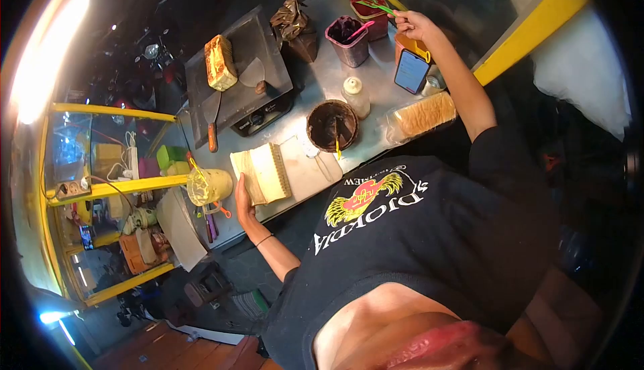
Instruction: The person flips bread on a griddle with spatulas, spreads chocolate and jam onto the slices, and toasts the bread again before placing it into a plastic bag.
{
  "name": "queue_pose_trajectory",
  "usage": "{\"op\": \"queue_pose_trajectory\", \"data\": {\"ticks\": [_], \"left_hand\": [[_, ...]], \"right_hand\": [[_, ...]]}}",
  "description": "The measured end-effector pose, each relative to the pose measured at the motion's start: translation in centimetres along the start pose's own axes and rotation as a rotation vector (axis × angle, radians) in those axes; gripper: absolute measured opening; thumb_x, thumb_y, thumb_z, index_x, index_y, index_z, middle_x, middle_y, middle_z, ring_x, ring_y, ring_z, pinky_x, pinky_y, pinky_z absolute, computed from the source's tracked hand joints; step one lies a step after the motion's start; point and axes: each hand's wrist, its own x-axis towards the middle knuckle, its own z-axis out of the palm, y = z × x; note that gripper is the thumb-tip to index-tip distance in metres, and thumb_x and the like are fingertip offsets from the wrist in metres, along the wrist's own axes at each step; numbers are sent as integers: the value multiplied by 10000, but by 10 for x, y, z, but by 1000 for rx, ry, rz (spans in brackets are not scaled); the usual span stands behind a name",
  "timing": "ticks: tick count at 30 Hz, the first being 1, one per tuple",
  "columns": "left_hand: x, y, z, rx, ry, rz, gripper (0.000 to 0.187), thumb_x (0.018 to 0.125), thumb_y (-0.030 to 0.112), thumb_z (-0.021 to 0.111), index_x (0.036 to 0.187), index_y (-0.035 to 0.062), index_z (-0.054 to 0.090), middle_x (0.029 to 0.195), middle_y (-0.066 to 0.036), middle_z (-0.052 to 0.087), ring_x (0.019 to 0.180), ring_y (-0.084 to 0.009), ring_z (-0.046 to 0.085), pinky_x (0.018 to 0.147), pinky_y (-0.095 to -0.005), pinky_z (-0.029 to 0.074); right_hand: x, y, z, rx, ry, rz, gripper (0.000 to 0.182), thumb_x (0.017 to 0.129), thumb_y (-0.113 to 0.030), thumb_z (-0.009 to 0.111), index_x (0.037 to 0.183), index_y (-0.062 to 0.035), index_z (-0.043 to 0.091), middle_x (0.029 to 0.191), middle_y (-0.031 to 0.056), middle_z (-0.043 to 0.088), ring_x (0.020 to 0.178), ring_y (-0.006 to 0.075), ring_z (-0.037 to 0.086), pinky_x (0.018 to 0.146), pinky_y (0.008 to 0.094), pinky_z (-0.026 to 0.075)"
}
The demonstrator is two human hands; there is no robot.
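Note:
My left hand (244,199) lies along the left edge of a pale, opened-out piece of bread (259,174), its visible fingers stretched out and touching the bread. The bread rests on a light board (308,171). My right hand (414,25) is closed round the handle of a green utensil (380,7). The utensil's far end is at the mouth of a tub of dark red filling (370,12). Just left of that tub is another tub with dark purple contents (348,38) and a pink utensil. An orange container (410,46) is below my right hand.
A black griddle (238,112) holds a browned loaf (220,63) and a scraper (212,136). Nearby are a chocolate-coated bowl (332,126), a squeeze bottle (355,96), a phone (411,71), a wrapped loaf (422,116), a yellow tub (209,187) and a yellow-framed glass case (121,187).

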Motion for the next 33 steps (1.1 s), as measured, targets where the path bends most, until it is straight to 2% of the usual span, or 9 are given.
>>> {"op": "queue_pose_trajectory", "data": {"ticks": [4, 8, 15, 19, 23, 26, 27, 31, 33], "left_hand": [[6, -4, -11, -168, -89, -25, 504, 975, 392, 511, 1281, -9, 509, 1216, -117, 600, 1030, -220, 632, 877, -357, 517], [17, -11, -25, -364, -164, -19, 460, 991, 352, 472, 1289, 4, 513, 1242, -118, 603, 1052, -229, 631, 909, -372, 509], [43, -26, -42, -676, -477, -65, 440, 989, 312, 454, 1278, -11, 525, 1239, -134, 613, 1096, -243, 611, 976, -372, 465], [45, -30, -39, -727, -539, -57, 515, 1013, 366, 378, 1378, 4, 426, 1342, -160, 537, 1184, -284, 565, 1036, -409, 429], [34, -24, -31, -775, -620, -92, 517, 1018, 381, 370, 1380, 16, 425, 1345, -147, 535, 1193, -276, 557, 1041, -406, 422], [37, -23, -29, -787, -611, -45, 468, 1033, 342, 341, 1387, 48, 419, 1355, -113, 525, 1223, -251, 523, 1051, -394, 404], [40, -21, -28, -786, -620, -55, 468, 1033, 342, 341, 1387, 48, 419, 1355, -113, 525, 1223, -251, 523, 1051, -394, 404], [37, -21, -33, -686, -680, 103, 485, 1028, 276, 328, 1478, 108, 268, 1438, -108, 421, 1288, -251, 460, 1077, -394, 380], [30, -17, -31, -738, -768, 138, 506, 1025, 255, 324, 1502, 130, 213, 1456, -107, 400, 1321, -254, 423, 1114, -395, 333]], "right_hand": [[-30, -8, 16, -166, -188, -161, 222, 977, -170, 538, 1076, 25, 574, 626, -38, 405, 435, 29, 241, 401, 185, 221], [-114, 4, 74, -758, -164, -474, 261, 972, -264, 553, 1029, -27, 646, 614, -79, 391, 440, 2, 275, 397, 194, 194], [-228, 181, 221, -1005, -232, -359, 245, 971, -251, 543, 1003, -52, 682, 630, -78, 449, 515, 7, 394, 462, 176, 316], [-191, 319, 252, -1189, -338, -722, 215, 946, -187, 561, 973, 4, 657, 663, 80, 583, 585, 139, 532, 552, 307, 414], [-155, 456, 257, -1248, -275, -739, 137, 900, -102, 553, 910, 18, 617, 726, 235, 589, 624, 332, 593, 577, 411, 437], [-220, 468, 262, -1542, -606, -618, 249, 850, -80, 595, 1084, -3, 635, 855, 245, 628, 785, 420, 613, 687, 439, 479], [-236, 456, 261, -1501, -593, -672, 153, 848, -69, 566, 977, 0, 612, 788, 243, 612, 720, 417, 609, 642, 466, 466], [-226, 409, 265, -1448, -166, -486, 211, 909, -132, 556, 1048, -2, 644, 864, 225, 645, 819, 361, 655, 709, 406, 494], [-176, 409, 260, -1408, -184, -814, 249, 930, -132, 567, 1102, 34, 636, 1003, 227, 674, 891, 287, 679, 770, 357, 504]]}}
